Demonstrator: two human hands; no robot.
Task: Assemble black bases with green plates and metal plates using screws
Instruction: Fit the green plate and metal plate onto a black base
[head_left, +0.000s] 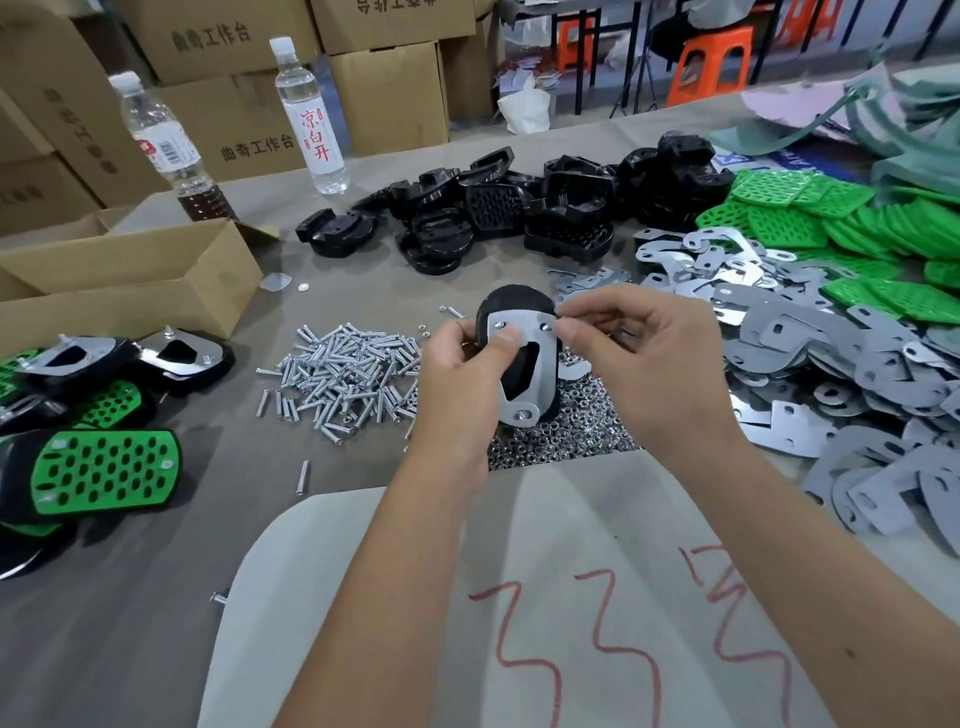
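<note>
At the centre of the view the left hand (470, 364) grips a black base (511, 306) with a metal plate (524, 364) laid on its face, thumb pressed on the plate's upper left corner; the assembly is held above the table (156, 597), over a heap of nuts (561, 431). The right hand (639, 353) pinches at the plate's upper right hole, thumb and forefinger closed on something too small to make out, probably a nut or a screw end. The step in hand looks like fastening the metal plate to the base: a fastener already shows in the bottom hole and small ones in the two upper holes. The next move likely calls for seating and turning the fastener at that hole while the left thumb stops the plate from shifting. Loose screws (343, 374) lie at 9 o'clock of the hands, spare black bases (519, 208) at 12, metal plates (831, 364) at 3, green plates (831, 218) at 2, and finished units (104, 467) at 8
</note>
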